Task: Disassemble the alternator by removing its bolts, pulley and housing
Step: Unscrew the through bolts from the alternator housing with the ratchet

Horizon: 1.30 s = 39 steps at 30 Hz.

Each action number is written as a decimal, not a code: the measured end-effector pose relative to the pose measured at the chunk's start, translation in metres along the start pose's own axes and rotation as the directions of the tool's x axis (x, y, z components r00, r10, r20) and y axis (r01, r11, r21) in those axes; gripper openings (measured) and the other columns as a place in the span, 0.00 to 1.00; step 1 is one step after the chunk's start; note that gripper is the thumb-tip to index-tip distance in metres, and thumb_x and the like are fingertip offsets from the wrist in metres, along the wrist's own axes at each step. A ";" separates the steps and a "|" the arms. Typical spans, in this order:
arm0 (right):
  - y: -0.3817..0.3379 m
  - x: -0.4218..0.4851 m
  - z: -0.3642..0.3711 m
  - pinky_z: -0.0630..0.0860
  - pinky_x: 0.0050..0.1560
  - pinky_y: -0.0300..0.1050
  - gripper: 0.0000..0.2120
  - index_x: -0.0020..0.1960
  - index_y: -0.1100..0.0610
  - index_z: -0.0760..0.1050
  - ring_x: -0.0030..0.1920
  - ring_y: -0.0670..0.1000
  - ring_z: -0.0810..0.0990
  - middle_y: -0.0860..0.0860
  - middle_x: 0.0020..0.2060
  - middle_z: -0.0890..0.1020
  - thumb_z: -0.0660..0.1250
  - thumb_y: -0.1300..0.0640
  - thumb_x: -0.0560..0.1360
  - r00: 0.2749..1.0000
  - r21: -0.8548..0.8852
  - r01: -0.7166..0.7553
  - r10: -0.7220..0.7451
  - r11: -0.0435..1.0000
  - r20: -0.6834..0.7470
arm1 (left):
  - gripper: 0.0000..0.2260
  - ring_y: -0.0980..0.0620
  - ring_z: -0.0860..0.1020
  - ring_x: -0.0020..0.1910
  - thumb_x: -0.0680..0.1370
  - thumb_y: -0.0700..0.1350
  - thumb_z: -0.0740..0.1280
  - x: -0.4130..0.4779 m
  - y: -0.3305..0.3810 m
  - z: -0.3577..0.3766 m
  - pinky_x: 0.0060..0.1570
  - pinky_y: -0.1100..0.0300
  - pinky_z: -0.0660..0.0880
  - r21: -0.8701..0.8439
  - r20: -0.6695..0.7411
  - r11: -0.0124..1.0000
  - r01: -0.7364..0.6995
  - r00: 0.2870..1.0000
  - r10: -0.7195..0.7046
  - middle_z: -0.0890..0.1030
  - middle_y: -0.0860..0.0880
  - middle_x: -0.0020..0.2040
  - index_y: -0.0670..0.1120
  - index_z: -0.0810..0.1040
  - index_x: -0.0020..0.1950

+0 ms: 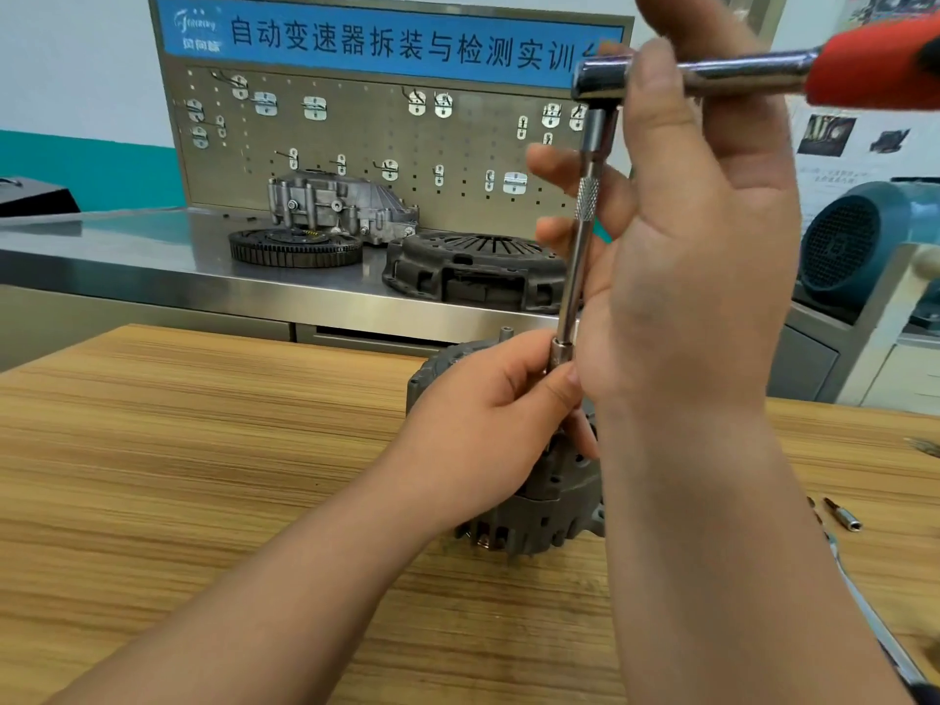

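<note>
Alternator point(539, 506) sits on the wooden table point(203, 450), directly before you. Your left hand point(488, 424) rests on its top, fingers pinched closed around the socket point(559, 351). Your right hand point(697, 256) is curled loosely around the upright extension bar point(580, 256) beneath the red-handled ratchet point(763, 73).

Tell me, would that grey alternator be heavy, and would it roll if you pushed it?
The alternator looks like solid cast metal, so it is probably heavy for its size. Its round body might roll, though its lugs would likely stop it. The left hand rests on it.
</note>
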State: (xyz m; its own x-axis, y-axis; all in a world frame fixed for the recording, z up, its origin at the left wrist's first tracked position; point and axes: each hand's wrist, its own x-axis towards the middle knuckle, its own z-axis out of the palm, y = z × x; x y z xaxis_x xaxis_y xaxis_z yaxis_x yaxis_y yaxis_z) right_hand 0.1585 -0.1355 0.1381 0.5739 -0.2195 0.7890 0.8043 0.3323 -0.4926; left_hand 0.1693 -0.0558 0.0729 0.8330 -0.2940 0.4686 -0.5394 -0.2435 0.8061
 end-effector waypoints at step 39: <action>-0.006 0.010 -0.010 0.69 0.28 0.36 0.11 0.53 0.51 0.72 0.32 0.50 0.81 0.53 0.55 0.81 0.52 0.52 0.84 0.953 0.230 -0.303 0.291 0.925 0.082 | 0.12 0.47 0.79 0.45 0.76 0.57 0.56 -0.002 -0.002 -0.001 0.50 0.42 0.76 0.025 0.015 0.998 -0.056 0.998 0.055 0.83 0.59 0.41 0.54 0.75 0.50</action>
State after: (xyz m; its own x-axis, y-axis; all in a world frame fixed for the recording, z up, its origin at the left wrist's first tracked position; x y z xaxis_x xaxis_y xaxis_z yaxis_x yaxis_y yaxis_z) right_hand 0.1611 -0.1489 0.1449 0.7688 -0.0373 0.6384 0.5347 0.5851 -0.6097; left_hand 0.1689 -0.0539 0.0703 0.8001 -0.3206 0.5071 -0.5877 -0.2495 0.7696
